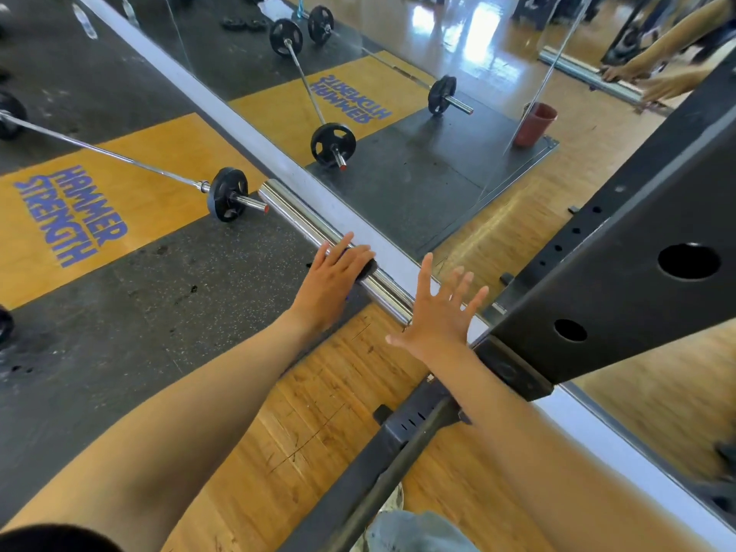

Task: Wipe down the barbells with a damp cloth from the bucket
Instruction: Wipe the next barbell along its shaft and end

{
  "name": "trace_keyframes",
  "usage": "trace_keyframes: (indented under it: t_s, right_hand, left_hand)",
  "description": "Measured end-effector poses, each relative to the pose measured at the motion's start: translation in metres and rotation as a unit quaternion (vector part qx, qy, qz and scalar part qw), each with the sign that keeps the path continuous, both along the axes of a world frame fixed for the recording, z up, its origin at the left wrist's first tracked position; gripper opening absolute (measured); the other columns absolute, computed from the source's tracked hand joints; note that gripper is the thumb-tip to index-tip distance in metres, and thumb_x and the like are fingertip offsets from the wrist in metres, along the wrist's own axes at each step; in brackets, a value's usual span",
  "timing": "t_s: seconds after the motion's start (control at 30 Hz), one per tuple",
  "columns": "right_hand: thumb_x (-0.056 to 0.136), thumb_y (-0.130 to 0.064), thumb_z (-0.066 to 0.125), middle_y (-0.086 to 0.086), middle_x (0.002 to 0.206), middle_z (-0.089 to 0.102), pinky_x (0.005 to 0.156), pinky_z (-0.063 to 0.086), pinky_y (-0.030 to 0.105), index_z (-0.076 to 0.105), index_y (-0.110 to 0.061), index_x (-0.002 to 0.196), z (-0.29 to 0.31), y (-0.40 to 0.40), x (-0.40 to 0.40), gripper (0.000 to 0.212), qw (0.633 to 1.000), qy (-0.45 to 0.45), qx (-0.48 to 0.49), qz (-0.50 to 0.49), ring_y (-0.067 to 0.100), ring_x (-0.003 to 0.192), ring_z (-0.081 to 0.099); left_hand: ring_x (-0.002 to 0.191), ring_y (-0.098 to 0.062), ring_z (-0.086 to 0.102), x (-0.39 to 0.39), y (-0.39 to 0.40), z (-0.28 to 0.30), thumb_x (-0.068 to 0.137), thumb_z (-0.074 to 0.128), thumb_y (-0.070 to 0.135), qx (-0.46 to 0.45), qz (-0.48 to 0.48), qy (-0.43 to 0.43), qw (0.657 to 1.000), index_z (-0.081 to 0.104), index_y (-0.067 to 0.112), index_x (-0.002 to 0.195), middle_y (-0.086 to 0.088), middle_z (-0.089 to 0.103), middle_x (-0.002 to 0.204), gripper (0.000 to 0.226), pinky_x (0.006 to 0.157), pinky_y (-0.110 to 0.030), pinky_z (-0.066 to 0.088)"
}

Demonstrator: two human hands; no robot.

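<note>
- Nearest the head camera, two bare forearms reach forward over the wooden floor [326, 396] toward a chrome barbell sleeve [302, 221] that juts out from a black power rack [621, 272] beside a wall mirror [398, 53].
- Left hand [332, 278] lies on top of the sleeve with a dark cloth [364, 266] under its fingers; the fingers look fairly straight, pressing the cloth to the metal rather than wrapping round it, though the far side of the grip is hidden.
- Right hand [440, 312] is spread wide with fingers splayed, holding nothing, hovering near the sleeve's inner end close to the rack; whether it touches the bar cannot be told.
- Racked barbell: the cloth sits about midway along the sleeve. The chrome looks shiny on both sides of the cloth, so wiped and unwiped parts cannot be told apart; its shaft behind the rack is out of sight.
- Judged progress: wiping of this one sleeve appears under way, not finished.
- Floor barbell [119, 157] with black plates [227, 194] rests on the yellow lifting platform [59, 201], well apart from both hands, and it likely awaits the cloth.
- Bucket [535, 123]: a reddish one shows only as a reflection in the mirror, on the floor well away from the hands; the real one is out of frame.
- Another loaded barbell appears only in the reflection.
</note>
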State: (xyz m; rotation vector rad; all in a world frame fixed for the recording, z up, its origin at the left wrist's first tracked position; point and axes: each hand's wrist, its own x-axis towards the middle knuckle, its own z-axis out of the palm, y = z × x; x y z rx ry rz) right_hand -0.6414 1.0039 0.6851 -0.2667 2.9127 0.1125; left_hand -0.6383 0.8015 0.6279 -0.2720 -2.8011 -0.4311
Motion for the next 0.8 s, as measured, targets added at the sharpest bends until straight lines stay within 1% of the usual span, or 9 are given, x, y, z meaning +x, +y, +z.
trace_keyframes:
  t_s: [0.1, 0.17, 0.23, 0.33, 0.43, 0.53, 0.67, 0.73, 0.8]
  right_hand:
    - [0.071, -0.071, 0.077, 0.029, 0.164, -0.009, 0.114, -0.008, 0.071, -0.034, -0.024, 0.152, -0.011, 0.003, -0.004, 0.145, 1.000, 0.006, -0.018, 0.007, 0.049, 0.151, -0.011]
    - [0.076, -0.052, 0.084, 0.028, 0.165, -0.002, 0.119, 0.000, 0.068, -0.025, -0.025, 0.157, -0.026, -0.002, 0.005, 0.138, 0.997, 0.062, -0.042, 0.009, 0.046, 0.153, -0.003]
    - [0.075, -0.043, 0.088, 0.028, 0.166, 0.000, 0.122, 0.002, 0.064, -0.014, -0.024, 0.160, -0.036, -0.008, 0.015, 0.134, 0.991, 0.119, -0.057, 0.014, 0.045, 0.154, -0.001]
    - [0.075, -0.060, 0.080, 0.029, 0.165, -0.009, 0.116, -0.013, 0.065, -0.027, -0.024, 0.156, -0.027, -0.005, 0.018, 0.139, 0.994, 0.097, -0.041, 0.014, 0.047, 0.152, -0.012]
    - [0.069, -0.077, 0.073, 0.033, 0.162, -0.010, 0.110, -0.018, 0.067, -0.037, -0.021, 0.150, -0.010, 0.005, 0.007, 0.148, 0.999, 0.046, -0.003, 0.007, 0.052, 0.149, -0.015]
    - [0.074, -0.070, 0.075, 0.028, 0.165, -0.002, 0.115, -0.007, 0.069, -0.029, -0.023, 0.155, -0.012, 0.005, -0.002, 0.140, 0.999, 0.016, -0.032, -0.002, 0.048, 0.152, -0.006]
    - [0.080, -0.046, 0.083, 0.024, 0.166, 0.013, 0.122, 0.006, 0.062, -0.008, -0.024, 0.162, -0.036, -0.006, 0.013, 0.124, 0.992, 0.107, -0.073, 0.010, 0.040, 0.154, 0.013]
    - [0.078, -0.050, 0.083, 0.024, 0.167, 0.006, 0.121, 0.002, 0.061, -0.012, -0.023, 0.161, -0.035, -0.006, 0.017, 0.128, 0.991, 0.113, -0.072, 0.006, 0.042, 0.154, 0.005]
    - [0.075, -0.066, 0.077, 0.027, 0.165, -0.011, 0.117, -0.008, 0.063, -0.026, -0.021, 0.156, -0.023, -0.001, 0.012, 0.139, 0.996, 0.065, -0.053, -0.001, 0.046, 0.152, -0.013]
  left_hand:
    - [0.158, -0.027, -0.003, 0.004, 0.014, 0.001, 0.088, 0.043, -0.005, 0.029, 0.026, -0.013, 0.999, 0.034, 0.014, 0.156, -0.002, 0.029, 0.165, 0.070, 0.123, -0.043, -0.012]
    - [0.158, -0.026, -0.003, 0.010, 0.027, 0.002, 0.088, 0.037, 0.002, 0.022, 0.001, -0.014, 1.000, 0.034, 0.013, 0.156, -0.002, 0.029, 0.165, 0.069, 0.124, -0.044, -0.011]
    - [0.158, -0.025, -0.001, 0.016, 0.031, 0.001, 0.087, 0.044, -0.005, 0.001, -0.033, -0.001, 0.999, 0.034, 0.014, 0.156, 0.000, 0.030, 0.165, 0.073, 0.126, -0.046, -0.004]
    - [0.158, -0.026, 0.002, 0.009, 0.014, -0.001, 0.088, 0.042, 0.002, -0.028, -0.045, -0.006, 0.999, 0.034, 0.016, 0.156, -0.001, 0.029, 0.165, 0.070, 0.127, -0.048, 0.001]
    - [0.158, -0.028, 0.002, -0.004, -0.001, 0.001, 0.086, 0.057, -0.011, 0.016, 0.035, 0.008, 0.999, 0.037, 0.018, 0.151, 0.000, 0.034, 0.161, 0.074, 0.125, -0.050, -0.004]
    - [0.158, -0.028, 0.002, 0.002, 0.021, -0.005, 0.087, 0.061, -0.008, 0.028, 0.039, 0.026, 0.999, 0.041, 0.016, 0.148, -0.001, 0.038, 0.159, 0.069, 0.123, -0.050, -0.007]
    - [0.158, -0.025, 0.000, 0.021, 0.045, -0.017, 0.088, 0.061, -0.005, -0.060, -0.073, 0.035, 0.995, 0.028, 0.019, 0.158, 0.001, 0.030, 0.165, 0.081, 0.125, -0.047, -0.008]
    - [0.158, -0.024, 0.005, 0.015, 0.027, -0.012, 0.092, 0.053, 0.001, -0.102, -0.080, 0.045, 0.991, 0.032, 0.021, 0.156, 0.002, 0.033, 0.163, 0.070, 0.124, -0.046, -0.014]
    - [0.158, -0.023, 0.008, 0.001, 0.000, -0.006, 0.090, 0.048, -0.003, -0.053, -0.008, 0.021, 0.998, 0.039, 0.024, 0.150, 0.005, 0.038, 0.159, 0.068, 0.122, -0.051, -0.016]
